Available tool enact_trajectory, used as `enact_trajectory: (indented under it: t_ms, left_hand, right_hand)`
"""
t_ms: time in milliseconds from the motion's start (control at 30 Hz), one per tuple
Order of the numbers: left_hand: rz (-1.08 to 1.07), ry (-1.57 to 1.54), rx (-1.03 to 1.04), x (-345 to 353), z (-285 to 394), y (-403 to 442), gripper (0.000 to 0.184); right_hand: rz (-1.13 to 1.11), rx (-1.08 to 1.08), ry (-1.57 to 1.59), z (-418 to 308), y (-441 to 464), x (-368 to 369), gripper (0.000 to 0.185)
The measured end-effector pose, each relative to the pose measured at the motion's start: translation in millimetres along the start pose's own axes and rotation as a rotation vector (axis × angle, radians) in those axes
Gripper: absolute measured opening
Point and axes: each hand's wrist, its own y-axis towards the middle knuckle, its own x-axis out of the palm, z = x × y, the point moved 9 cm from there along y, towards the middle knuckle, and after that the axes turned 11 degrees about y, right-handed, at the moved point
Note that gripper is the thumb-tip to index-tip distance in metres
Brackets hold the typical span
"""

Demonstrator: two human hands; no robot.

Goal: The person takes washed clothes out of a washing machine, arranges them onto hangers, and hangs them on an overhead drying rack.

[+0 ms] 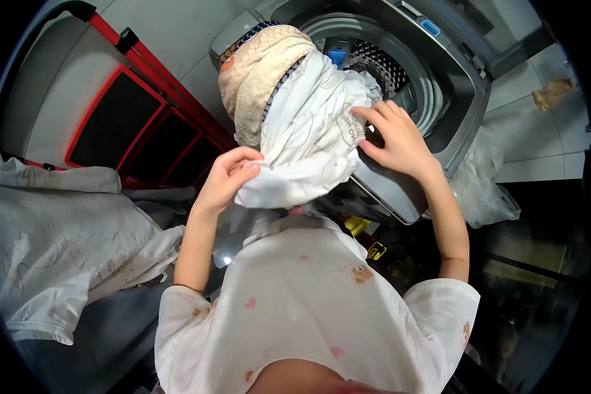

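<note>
A bundled white garment (308, 118) with grey print lies over the front edge of a top-loading washing machine (466, 118). My left hand (228, 178) pinches the garment's near left edge between thumb and fingers. On the garment's right side, my right hand (395, 138) touches the printed fabric with its fingertips, thumb and forefinger apart. Behind and left of the garment sits a folded cream cloth (249, 85) with a dark patterned border. The machine's lid is raised, and its drum (381, 62) shows a blue part (337, 58) inside.
A red folding step ladder (167, 82) with black treads leans at the left. Below it hangs another white printed garment (65, 230). To the right of the machine is a clear plastic bag (486, 184). A yellow object (357, 225) shows beneath the machine's front corner.
</note>
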Motion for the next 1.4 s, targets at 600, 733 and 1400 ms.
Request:
enact_trajectory:
  t_ms: [600, 733, 1400]
  left_hand:
    - [0.536, 0.814, 0.296, 9, 37, -17, 0.023]
    - [0.319, 1.055, 0.383, 92, 20, 37, 0.036]
    - [0.539, 1.209, 0.508, 28, 176, -69, 0.02]
  right_hand:
    - [0.01, 0.016, 0.061, 23, 63, -24, 0.033]
    - [0.222, -0.018, -0.232, 9, 56, -27, 0.028]
    - [0.402, -0.16, -0.422, -19, 66, -69, 0.027]
